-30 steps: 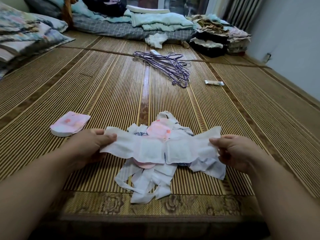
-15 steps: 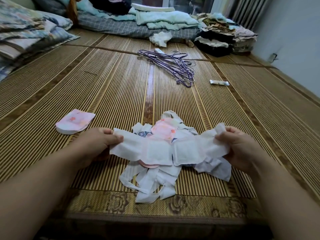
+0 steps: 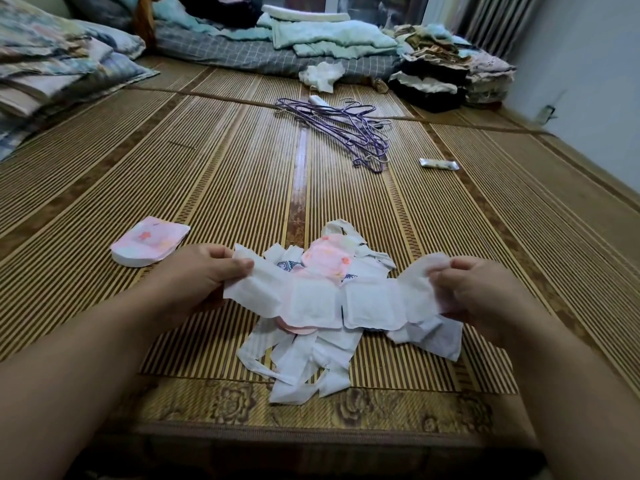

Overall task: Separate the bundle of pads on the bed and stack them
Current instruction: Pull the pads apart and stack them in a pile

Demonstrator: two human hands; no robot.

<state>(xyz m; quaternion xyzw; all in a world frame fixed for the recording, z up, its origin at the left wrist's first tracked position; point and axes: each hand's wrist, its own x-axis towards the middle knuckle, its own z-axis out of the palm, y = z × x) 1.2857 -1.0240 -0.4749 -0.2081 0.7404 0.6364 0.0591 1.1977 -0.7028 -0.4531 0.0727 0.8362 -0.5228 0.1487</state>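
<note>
On my feed the long white pad [image 3: 322,299] is held crosswise, its long axis running left to right between the two hands; the left hand [image 3: 197,275] pinches the left end with thumb on top and fingers curled under; the right hand [image 3: 481,289] pinches the right end, which is crumpled between thumb and fingertips. The pad sits just above the bundle [image 3: 311,362], a loose heap of white strips and one pink pad lying on the bamboo mat [image 3: 242,168] near its front edge; I cannot tell whether the held pad is fully free of the heap or clinging to it underneath. What the coming move turns on, as I judge it: the small stack of pink pads [image 3: 149,242] lies on the mat to the left and a little beyond the left hand, just beside it and well apart from the right hand; so the left hand is the nearer carrier, and the pad would need folding along its length before it travels leftward.
</note>
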